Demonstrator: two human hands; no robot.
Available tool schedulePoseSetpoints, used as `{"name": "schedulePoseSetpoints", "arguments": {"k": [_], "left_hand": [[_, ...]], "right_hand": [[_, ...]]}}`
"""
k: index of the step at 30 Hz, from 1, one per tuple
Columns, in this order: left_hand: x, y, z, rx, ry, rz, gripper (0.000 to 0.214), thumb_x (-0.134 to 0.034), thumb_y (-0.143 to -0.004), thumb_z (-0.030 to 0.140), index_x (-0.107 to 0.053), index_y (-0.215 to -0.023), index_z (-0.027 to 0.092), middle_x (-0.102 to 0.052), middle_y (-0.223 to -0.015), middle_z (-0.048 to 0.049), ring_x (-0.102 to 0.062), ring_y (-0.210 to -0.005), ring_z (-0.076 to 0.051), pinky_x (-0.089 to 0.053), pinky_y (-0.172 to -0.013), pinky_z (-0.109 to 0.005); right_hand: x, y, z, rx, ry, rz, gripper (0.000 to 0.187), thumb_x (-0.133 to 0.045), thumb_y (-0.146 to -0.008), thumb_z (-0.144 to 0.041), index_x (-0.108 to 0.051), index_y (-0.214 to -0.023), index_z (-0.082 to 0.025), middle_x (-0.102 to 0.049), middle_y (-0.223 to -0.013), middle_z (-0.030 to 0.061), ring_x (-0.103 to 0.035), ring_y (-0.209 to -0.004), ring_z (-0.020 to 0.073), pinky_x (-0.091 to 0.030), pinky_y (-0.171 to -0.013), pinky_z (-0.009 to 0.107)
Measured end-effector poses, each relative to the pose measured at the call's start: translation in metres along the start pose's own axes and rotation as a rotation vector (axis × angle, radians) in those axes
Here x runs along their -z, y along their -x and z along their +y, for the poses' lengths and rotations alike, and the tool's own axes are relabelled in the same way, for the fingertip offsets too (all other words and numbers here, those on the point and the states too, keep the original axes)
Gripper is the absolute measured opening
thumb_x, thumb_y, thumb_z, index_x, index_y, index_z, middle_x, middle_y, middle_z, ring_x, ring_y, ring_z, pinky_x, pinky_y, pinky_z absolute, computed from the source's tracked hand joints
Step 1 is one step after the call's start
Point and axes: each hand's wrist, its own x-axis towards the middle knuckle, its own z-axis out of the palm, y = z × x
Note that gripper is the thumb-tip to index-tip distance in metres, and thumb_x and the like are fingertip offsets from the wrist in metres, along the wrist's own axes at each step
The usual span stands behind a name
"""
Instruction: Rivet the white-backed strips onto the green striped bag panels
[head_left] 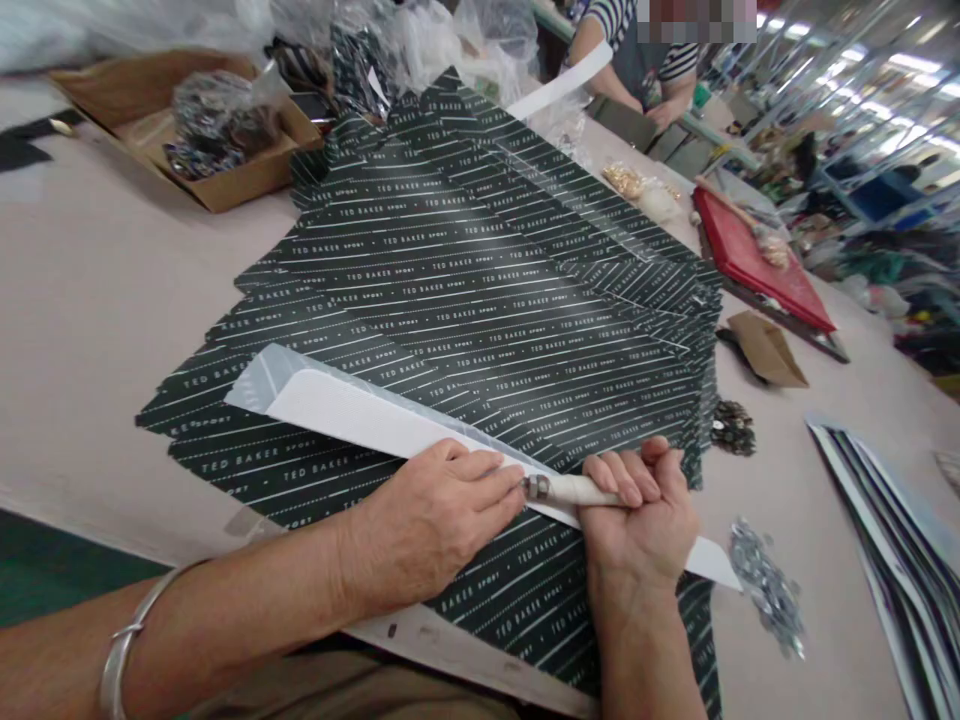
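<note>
A stack of dark green printed sheets (480, 280) with white lettering lies fanned on the table. Across its near part lies a long white strip (352, 415) with a clear edge. My left hand (431, 520) rests on the strip, fingers closed and pressing it near the tool's tip. My right hand (645, 510) is wrapped round the pale handle of a small tool (574, 489), whose metal collar points left toward my left fingertips. The tool's tip is hidden under my left fingers.
A cardboard box (225, 150) with bagged items stands at the back left. Small metal pieces (765, 585) lie at the right, beside more striped sheets (892, 540). A red board (757, 260) and a brown envelope (769, 350) lie further right. Another person (645, 60) works at the far end.
</note>
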Motion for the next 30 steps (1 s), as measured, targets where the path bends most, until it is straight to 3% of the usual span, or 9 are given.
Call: {"name": "schedulePoseSetpoints", "arguments": {"k": [6, 10, 14, 21, 30], "left_hand": [[-0.003, 0.0, 0.001, 0.024, 0.023, 0.027, 0.03, -0.035, -0.104, 0.017, -0.057, -0.124, 0.014, -0.062, -0.127, -0.0025, -0.057, -0.106, -0.02, -0.048, -0.08, -0.038], [-0.004, 0.001, 0.0, 0.019, 0.045, 0.025, 0.027, -0.04, -0.103, 0.019, -0.058, -0.124, 0.016, -0.061, -0.13, -0.0032, -0.056, -0.107, -0.021, -0.048, -0.081, -0.038], [-0.003, 0.0, -0.001, 0.017, 0.054, 0.045, 0.028, -0.04, -0.102, 0.019, -0.059, -0.122, 0.015, -0.062, -0.128, -0.0024, -0.057, -0.108, -0.021, -0.048, -0.081, -0.038], [-0.001, 0.0, -0.001, 0.019, 0.046, 0.031, 0.03, -0.038, -0.102, 0.019, -0.058, -0.125, 0.016, -0.061, -0.131, -0.0004, -0.056, -0.111, -0.02, -0.049, -0.083, -0.038], [0.0, -0.001, -0.002, 0.031, 0.077, 0.025, 0.029, -0.037, -0.103, 0.019, -0.059, -0.122, 0.015, -0.062, -0.126, -0.0048, -0.056, -0.106, -0.021, -0.047, -0.081, -0.038]], "right_hand": [[-0.003, 0.002, 0.005, 0.093, 0.066, -0.061, 0.023, -0.057, -0.097, -0.029, -0.064, -0.077, -0.018, -0.03, -0.043, -0.013, -0.023, -0.034, 0.0055, -0.036, -0.041, 0.016], [-0.015, 0.016, 0.011, 0.273, 0.205, -0.278, 0.021, -0.061, -0.095, -0.034, -0.069, -0.081, -0.021, -0.022, -0.045, -0.0132, -0.014, -0.035, 0.0065, -0.036, -0.039, 0.017], [-0.018, 0.025, 0.011, 0.357, 0.32, -0.479, 0.021, -0.061, -0.095, -0.038, -0.072, -0.084, -0.024, -0.024, -0.045, -0.0122, -0.02, -0.033, 0.007, -0.038, -0.039, 0.02], [-0.007, 0.013, 0.004, 0.334, 0.265, -0.422, 0.024, -0.054, -0.098, -0.033, -0.073, -0.085, -0.025, -0.019, -0.046, -0.0119, -0.014, -0.033, 0.0075, -0.036, -0.036, 0.018], [-0.018, 0.032, 0.012, 0.423, 0.495, -0.596, 0.022, -0.056, -0.099, -0.037, -0.072, -0.091, -0.025, -0.025, -0.047, -0.0115, -0.026, -0.034, 0.0073, -0.035, -0.04, 0.021]]}}
